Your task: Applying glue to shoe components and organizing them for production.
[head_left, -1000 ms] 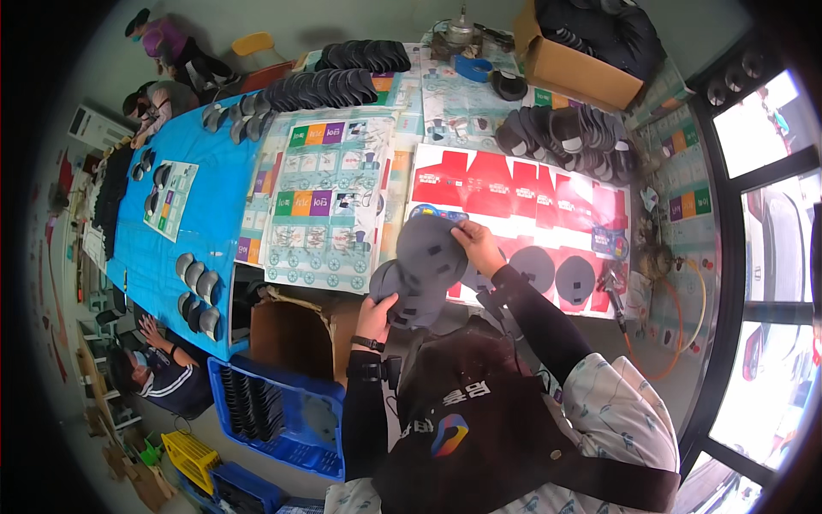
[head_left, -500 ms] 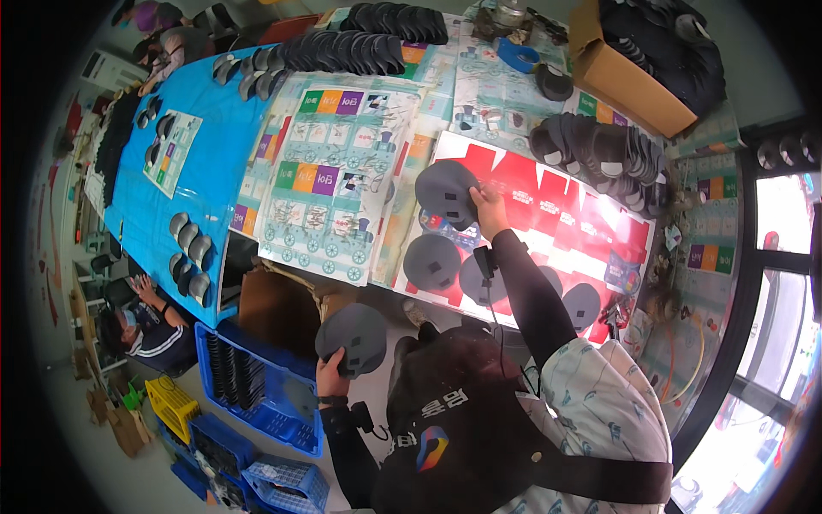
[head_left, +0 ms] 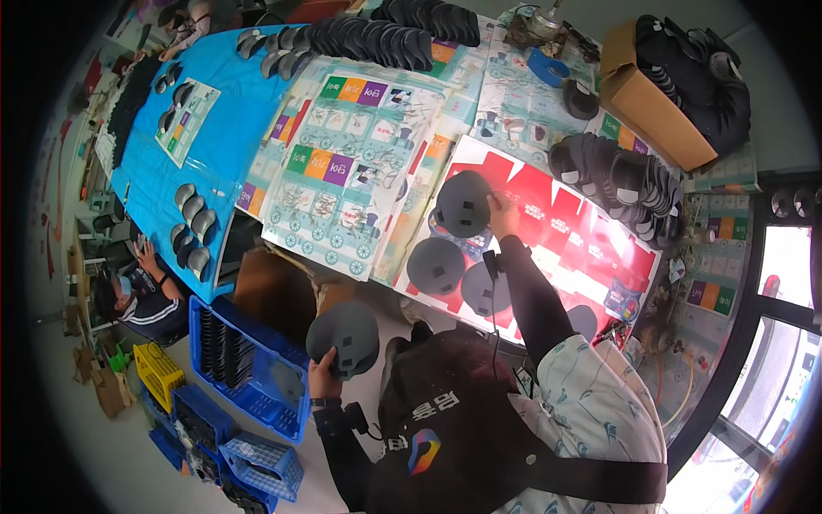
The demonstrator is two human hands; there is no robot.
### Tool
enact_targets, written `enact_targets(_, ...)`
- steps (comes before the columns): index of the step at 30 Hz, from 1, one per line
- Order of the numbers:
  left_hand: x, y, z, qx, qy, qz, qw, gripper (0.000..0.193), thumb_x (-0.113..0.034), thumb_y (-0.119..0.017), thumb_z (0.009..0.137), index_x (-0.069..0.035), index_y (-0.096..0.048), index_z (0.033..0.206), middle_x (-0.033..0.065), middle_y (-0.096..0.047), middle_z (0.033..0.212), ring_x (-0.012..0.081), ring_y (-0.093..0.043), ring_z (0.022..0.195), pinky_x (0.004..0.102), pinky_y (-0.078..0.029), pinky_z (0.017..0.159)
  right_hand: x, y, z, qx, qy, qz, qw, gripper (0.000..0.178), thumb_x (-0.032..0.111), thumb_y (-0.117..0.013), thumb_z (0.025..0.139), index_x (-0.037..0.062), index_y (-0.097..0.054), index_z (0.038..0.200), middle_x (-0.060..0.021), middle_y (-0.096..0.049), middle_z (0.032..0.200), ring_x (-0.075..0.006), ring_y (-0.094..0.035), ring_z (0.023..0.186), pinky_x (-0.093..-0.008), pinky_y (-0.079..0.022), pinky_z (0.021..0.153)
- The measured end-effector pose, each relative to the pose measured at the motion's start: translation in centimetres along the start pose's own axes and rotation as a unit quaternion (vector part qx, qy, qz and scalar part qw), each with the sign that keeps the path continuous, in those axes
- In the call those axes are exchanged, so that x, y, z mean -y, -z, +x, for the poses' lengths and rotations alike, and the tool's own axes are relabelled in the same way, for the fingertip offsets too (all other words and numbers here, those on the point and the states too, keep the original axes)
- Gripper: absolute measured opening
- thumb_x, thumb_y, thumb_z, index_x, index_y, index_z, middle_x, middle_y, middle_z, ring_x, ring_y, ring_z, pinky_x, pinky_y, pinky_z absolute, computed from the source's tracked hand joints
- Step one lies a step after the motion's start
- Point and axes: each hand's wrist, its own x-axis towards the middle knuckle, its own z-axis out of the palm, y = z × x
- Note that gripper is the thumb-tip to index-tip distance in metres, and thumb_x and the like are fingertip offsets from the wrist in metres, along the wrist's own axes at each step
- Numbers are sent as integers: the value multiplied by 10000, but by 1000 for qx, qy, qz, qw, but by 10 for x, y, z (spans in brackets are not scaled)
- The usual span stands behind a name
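My left hand [head_left: 324, 377] grips the lower edge of a round dark grey disc [head_left: 344, 330] with small square dark patches on it. It holds the disc in the air beside the table, near the blue crate. Above the red-and-white sheet [head_left: 548, 236] on the table, my right hand [head_left: 503, 214] pinches the right rim of a second such disc [head_left: 458, 197]. Whether that disc touches the sheet I cannot tell. More grey discs lie along the sheet's near edge: one [head_left: 435, 267], another [head_left: 482, 291] beside my right forearm, and a partly hidden one [head_left: 582, 322].
Rows of curved black pieces [head_left: 368, 43] line the far table edge, with another stack [head_left: 616, 176] at the right. A cardboard box [head_left: 651, 94] of dark pieces stands far right. Left are a blue-covered table [head_left: 227, 94], a blue crate [head_left: 291, 411] and a seated person [head_left: 141, 295].
The whole view has shifted a little. The disc in my left hand now faces up more fully. My right forearm now covers a disc that showed beside it. Both hands keep their discs.
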Motion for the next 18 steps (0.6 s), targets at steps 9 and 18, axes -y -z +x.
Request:
enact_targets(9,-12,-31,-6,30,1,-7,1000,313,-67,-655,960,22,-637,1260,138,-702,1220,281,-696,1095,425,-576,933,-5,107,1,-2,-132,284,950,248,188,-602,1029,-10,-670,1161,-95,-690,912,-193,-697,811,-364,-625,609)
enact_targets(18,-16,-66,1,65,19,-1,998,375,-36,-668,948,0,-613,1318,123,-683,1278,278,-666,1164,417,-541,1001,-61,143,-19,86,-206,250,942,191,178,-618,1030,15,-658,1120,-65,-663,948,-185,-695,759,-349,-647,555)
